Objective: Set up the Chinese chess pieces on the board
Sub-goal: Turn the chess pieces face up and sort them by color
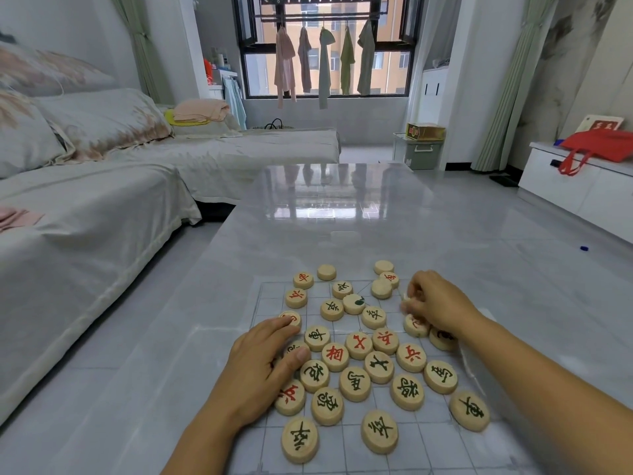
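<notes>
Reaching over a transparent gridded board (342, 454) on a glossy grey table (342, 207), a person works among round wooden Chinese chess pieces (355, 383) that lie scattered in no order across the near part of the board, most face up with red or green characters. The left hand (263, 365) lies low over the left side of the cluster, its fingers nearly straight and close together; a fingertip touches a red-marked piece (290, 318) at the board's left edge, and the thumb rests beside a partly hidden piece. The right hand (442, 303) hovers over the right side with its fingers curled inward. It is blurred, so whether it pinches a piece cannot be told. Just under its fingertips sits another red-marked piece (416, 325). Two blank-topped pieces (326, 272) lie beyond the far edge of the grid, on the bare table. Nearest the camera are two green-marked pieces (300, 439), set apart from the rest. A covered sofa (102, 200) runs along the left, clothes (322, 63) hang at the window, and a red bag (596, 145) rests on a white cabinet to the right.
</notes>
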Available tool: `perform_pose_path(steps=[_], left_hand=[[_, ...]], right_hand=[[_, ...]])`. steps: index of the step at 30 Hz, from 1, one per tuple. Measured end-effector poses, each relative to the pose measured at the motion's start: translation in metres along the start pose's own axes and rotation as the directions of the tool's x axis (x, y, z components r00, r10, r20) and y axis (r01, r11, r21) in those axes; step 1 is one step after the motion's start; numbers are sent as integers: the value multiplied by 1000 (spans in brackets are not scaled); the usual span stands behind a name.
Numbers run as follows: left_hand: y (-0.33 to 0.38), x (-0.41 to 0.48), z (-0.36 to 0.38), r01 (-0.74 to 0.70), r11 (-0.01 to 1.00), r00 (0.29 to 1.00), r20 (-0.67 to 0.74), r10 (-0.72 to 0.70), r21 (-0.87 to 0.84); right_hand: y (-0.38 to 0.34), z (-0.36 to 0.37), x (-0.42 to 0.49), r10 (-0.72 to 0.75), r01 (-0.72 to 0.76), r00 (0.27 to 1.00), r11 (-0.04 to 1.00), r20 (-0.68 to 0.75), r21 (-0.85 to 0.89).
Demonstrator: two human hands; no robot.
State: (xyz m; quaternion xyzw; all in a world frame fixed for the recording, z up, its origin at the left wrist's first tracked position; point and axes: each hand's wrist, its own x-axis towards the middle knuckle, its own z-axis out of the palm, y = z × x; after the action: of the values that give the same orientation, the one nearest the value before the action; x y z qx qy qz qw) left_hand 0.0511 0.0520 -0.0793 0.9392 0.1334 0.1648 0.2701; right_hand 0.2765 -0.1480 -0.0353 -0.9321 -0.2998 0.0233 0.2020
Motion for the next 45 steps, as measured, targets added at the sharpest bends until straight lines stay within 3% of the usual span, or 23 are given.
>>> perform_pose_path(steps=[3,7,12,14,18,21,25,30,34,37,39,42,45], left_hand=[[1,0,0,0,1000,1000,-6,0,0],[0,0,0,-1,1000,1000,-9,1,-4],[-1,0,-1,-8,1000,1000,-26,7,-29],[-1,0,0,-9,999,1000,-29,8,-33],[-1,1,-1,-12,999,999,-35,11,-38],[0,0,-1,-6,999,999,-40,5,-45],[0,-1,-2,5,998,999,-48,-8,-69],[0,-1,-3,20,997,998,-58,-24,-80],[2,-1,-4,-15,998,998,-65,11,-68],[5,-3,-7,-19,996,995,-94,12,-83],[9,-1,-8,-21,999,991,-132,15,-45],[26,10,-8,-50,998,983,-175,56,40],[59,41,1,-189,967,979,-45,199,170]], right_hand=[[3,-4,-3,-24,23,999,1000,43,15],[-6,-1,1,-117,121,985,992,-129,19],[-29,12,11,-282,286,958,933,51,-220],[-27,10,8,-269,272,962,943,42,-194],[-15,2,-12,-222,219,970,975,98,42],[-9,0,-30,-217,213,969,976,116,43],[0,1,-48,-241,242,970,970,-30,32],[20,11,-46,-50,68,984,992,-170,102],[29,12,-38,24,102,944,928,-330,360],[41,7,-36,166,69,876,885,-452,460],[45,6,-37,206,21,870,892,-448,452],[42,10,-37,148,6,923,918,-356,396],[41,12,-37,57,56,960,920,-274,388]])
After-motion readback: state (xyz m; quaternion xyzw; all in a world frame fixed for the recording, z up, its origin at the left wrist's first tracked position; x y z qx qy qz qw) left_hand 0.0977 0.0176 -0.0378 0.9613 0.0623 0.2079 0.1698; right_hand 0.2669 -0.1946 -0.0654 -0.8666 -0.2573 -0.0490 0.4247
